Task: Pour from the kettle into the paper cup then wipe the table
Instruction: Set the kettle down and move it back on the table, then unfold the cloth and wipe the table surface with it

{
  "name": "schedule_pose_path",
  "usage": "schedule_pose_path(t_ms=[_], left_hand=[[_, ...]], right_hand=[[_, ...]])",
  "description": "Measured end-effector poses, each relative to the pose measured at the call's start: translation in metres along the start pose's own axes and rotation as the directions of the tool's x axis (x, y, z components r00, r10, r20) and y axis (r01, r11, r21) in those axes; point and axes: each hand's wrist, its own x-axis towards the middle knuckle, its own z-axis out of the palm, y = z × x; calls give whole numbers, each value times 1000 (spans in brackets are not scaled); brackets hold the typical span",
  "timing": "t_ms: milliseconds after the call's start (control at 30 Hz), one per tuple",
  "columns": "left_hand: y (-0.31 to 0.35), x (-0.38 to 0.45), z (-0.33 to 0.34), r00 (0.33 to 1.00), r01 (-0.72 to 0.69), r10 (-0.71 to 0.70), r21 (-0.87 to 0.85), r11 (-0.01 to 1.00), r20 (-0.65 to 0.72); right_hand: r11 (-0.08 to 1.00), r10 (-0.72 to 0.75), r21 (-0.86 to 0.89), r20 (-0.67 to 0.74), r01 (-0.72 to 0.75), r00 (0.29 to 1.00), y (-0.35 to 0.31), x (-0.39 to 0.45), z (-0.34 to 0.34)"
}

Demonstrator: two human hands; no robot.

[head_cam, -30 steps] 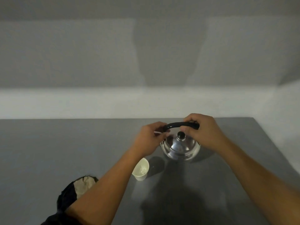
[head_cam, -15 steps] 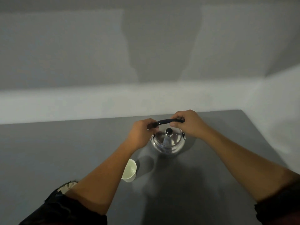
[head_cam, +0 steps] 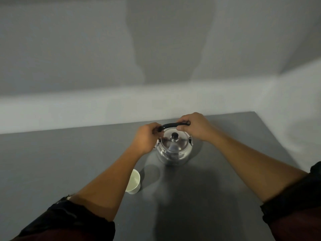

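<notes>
A shiny steel kettle [head_cam: 174, 151] with a black knob on its lid stands upright on the grey table [head_cam: 52, 162]. Its black arched handle [head_cam: 171, 125] is raised over the lid. My left hand [head_cam: 147, 139] grips the handle's left end and my right hand [head_cam: 193, 126] grips its right end. A white paper cup [head_cam: 134, 181] stands upright on the table, near and to the left of the kettle, partly hidden behind my left forearm. I cannot see the kettle's spout.
The table's far edge meets a pale wall, and its right edge [head_cam: 278, 145] runs down toward me. My dark sleeves [head_cam: 69, 221] fill the bottom corners. The cloth seen earlier at lower left is hidden by my left arm.
The view has swung a little, so kettle and cup sit lower and more central. Both hands have stayed on the handle. The cloth at lower left has gone behind my left arm.
</notes>
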Motion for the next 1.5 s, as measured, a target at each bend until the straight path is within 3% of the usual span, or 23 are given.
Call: schedule_pose_path(t_ms=[267, 433, 667, 767, 900, 1133, 1333, 1500], left_hand=[[-1, -2, 12, 998, 46, -48, -38, 998, -47], [0, -8, 9, 995, 76, -84, -148, 986, -48], [5, -40, -22, 976, 12, -79, -313, 950, -202], [4, -65, -38, 971, -9, -80, -369, 929, -226], [-13, -111, -62, 966, -52, -43, -354, 934, -255], [-75, -199, -101, 960, 17, -99, -299, 954, -263], [-143, -259, -130, 930, 191, -260, -264, 946, -259], [-188, -289, -146, 907, 293, -348, -239, 926, -237]], right_hand=[[1000, -16, 16, 3, 16, 1000, 1, -3, 4], [1000, 7, 23, -29, -6, 1000, -5, -10, 6], [999, -39, 3, -273, 41, 961, -32, -35, 7], [992, -61, 79, -374, 98, 925, -50, -56, 17], [970, -44, 200, -408, 136, 912, -77, -88, 53], [906, -15, 403, -283, 133, 959, -135, -131, 149], [879, 67, 477, -80, -21, 995, -171, -151, 234], [902, 155, 395, 85, -176, 984, -184, -157, 290]])
